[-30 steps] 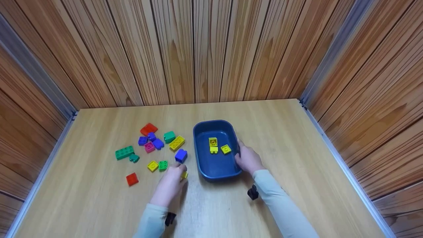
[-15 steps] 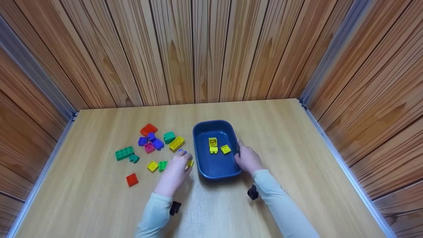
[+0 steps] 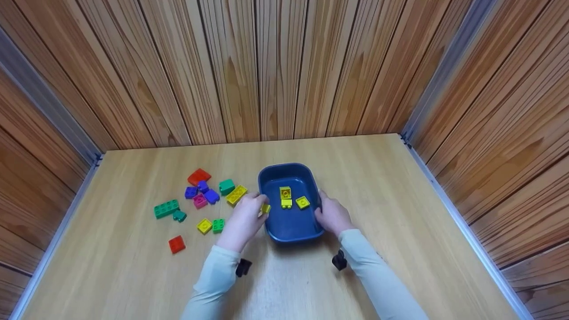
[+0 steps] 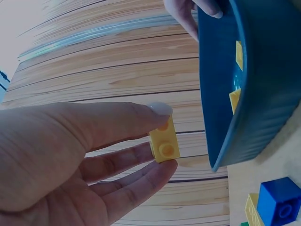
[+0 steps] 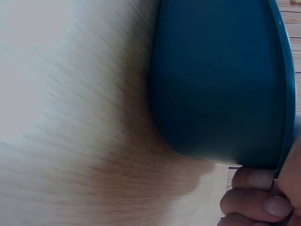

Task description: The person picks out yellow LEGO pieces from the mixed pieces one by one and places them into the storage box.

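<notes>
Left hand (image 3: 243,220) has moved up from the loose bricks to the blue tub's (image 3: 272,233) left rim, thumb and fingertips pinching a small yellow brick (image 4: 164,140), now just past the rim. Right hand (image 3: 332,216) unchanged: fingers curled round the tub's right rim, holding it. Two yellow bricks (image 3: 294,198) lie inside, ahead of the fingers.

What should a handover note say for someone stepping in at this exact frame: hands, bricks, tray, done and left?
Left hand: pinches a small yellow brick at the left rim of the blue tray, not yet released.
Right hand: grips the tray's right rim.
Done: two yellow pieces lie in the tray.
Left: the held brick; on the table a long yellow brick and a square yellow brick sit among green, red, purple and pink ones.
</notes>
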`<state>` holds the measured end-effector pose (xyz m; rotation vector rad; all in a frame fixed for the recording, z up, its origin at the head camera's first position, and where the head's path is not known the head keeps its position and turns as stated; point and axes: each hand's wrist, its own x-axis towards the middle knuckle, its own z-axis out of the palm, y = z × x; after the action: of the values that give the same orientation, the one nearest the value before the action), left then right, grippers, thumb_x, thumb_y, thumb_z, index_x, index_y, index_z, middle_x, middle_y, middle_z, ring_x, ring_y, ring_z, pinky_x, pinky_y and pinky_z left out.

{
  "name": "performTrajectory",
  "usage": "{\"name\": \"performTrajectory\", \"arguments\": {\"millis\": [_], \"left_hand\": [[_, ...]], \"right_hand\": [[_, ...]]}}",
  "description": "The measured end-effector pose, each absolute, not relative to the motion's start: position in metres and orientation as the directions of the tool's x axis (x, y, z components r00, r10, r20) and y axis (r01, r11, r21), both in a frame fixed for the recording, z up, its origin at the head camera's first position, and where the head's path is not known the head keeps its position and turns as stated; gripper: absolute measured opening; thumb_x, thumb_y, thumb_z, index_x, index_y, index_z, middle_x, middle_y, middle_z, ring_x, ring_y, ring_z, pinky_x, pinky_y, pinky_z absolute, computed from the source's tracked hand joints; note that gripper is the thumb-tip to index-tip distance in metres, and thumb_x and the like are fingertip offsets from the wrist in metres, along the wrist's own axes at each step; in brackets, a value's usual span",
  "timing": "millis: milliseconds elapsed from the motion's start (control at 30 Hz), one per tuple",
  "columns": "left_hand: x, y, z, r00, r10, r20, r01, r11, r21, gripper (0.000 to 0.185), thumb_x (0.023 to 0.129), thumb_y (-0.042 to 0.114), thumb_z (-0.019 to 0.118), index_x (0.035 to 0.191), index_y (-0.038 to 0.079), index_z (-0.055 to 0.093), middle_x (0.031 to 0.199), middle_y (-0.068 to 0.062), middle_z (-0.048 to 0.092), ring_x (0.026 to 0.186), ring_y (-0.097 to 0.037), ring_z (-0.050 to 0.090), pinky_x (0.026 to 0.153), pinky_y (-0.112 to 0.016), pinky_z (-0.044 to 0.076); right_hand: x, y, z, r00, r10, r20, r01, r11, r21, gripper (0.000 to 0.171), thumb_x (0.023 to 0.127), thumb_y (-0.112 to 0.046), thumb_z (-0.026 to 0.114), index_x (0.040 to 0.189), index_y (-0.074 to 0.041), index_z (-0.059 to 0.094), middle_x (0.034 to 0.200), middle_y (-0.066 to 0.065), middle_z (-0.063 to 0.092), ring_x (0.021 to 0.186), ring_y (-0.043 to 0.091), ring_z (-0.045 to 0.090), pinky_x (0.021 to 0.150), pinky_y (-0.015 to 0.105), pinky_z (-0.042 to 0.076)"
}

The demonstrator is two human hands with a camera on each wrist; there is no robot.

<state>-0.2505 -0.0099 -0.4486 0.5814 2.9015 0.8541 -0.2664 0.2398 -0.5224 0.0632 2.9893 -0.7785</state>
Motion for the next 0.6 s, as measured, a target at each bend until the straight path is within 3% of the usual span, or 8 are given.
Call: {"name": "performTrajectory", "arguments": {"millis": [400,600], "left_hand": [[-0.261,0.002,-0.44,-0.917,0.394,0.064,0.366,0.767,0.527,0.028,0.084,0.01,0.074,0.11,0.009,0.066,0.103,-0.007,0.061,0.09,-0.018,0.061,0.081,-0.031,0.054],[-0.268,0.013,-0.434,-0.91,0.405,0.084,0.386,0.758,0.526,0.027,0.085,0.01,0.073,0.111,0.008,0.067,0.104,-0.008,0.061,0.09,-0.02,0.061,0.082,-0.032,0.054]], "right_hand": [[-0.267,0.24,-0.522,-0.997,0.024,-0.067,0.054,0.869,-0.492,0.06,0.093,-0.016,0.054,0.147,-0.002,0.032,0.121,0.023,0.06,0.09,0.029,0.062,0.084,0.047,0.051],[-0.266,0.239,-0.521,-0.995,0.039,-0.095,0.082,0.858,-0.507,0.06,0.094,-0.017,0.053,0.148,-0.004,0.031,0.118,0.02,0.061,0.081,0.025,0.06,0.078,0.042,0.052]]}}
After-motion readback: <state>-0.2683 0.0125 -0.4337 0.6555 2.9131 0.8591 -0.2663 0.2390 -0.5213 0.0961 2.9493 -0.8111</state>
